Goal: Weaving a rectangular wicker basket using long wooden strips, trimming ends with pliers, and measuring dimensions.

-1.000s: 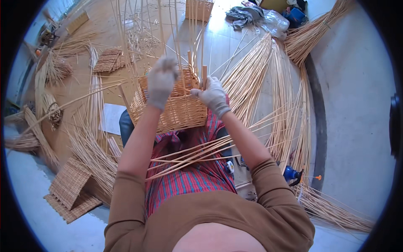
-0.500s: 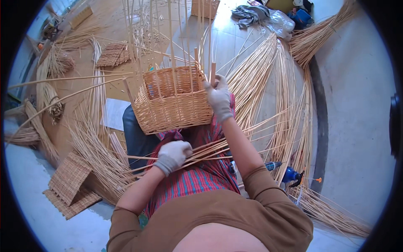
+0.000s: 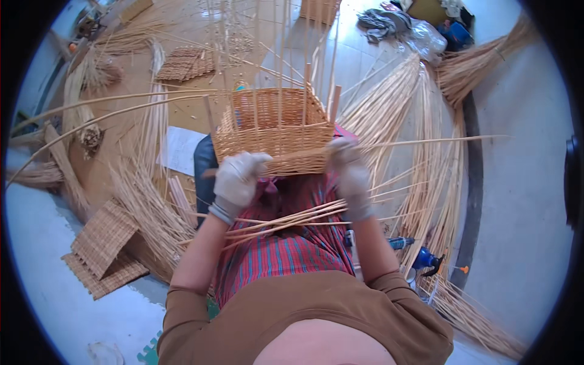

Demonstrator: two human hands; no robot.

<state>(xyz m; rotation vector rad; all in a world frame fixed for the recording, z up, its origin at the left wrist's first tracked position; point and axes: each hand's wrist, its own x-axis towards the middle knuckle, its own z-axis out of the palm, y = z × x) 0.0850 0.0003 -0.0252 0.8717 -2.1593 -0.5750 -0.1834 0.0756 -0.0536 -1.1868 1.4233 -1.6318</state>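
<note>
A half-woven wicker basket point(image 3: 267, 139) rests against my knees, with tall upright stakes and flat wooden corner posts rising from its rim. My gloved left hand point(image 3: 236, 179) is closed on a reed at the basket's lower left front. That reed point(image 3: 435, 140) crosses low in front of the basket wall, blurred, and passes through my gloved right hand point(image 3: 351, 176) before sticking out far to the right. Motion smears the right fingers, which look closed on it. Several loose reeds point(image 3: 286, 220) lie across my lap on a striped red cloth point(image 3: 274, 261), below both hands.
Long reed bundles point(image 3: 389, 103) spread over the floor on the right, with more bundles point(image 3: 143, 201) at left. Woven panels point(image 3: 106, 237) lie at lower left. A blue bottle point(image 3: 424, 258) stands by my right elbow. Two long weavers point(image 3: 115, 111) extend left from the basket.
My left hand has risen from the lap reeds to the basket's front. My right hand has left the corner post and moved down. A reed now spans both hands.
</note>
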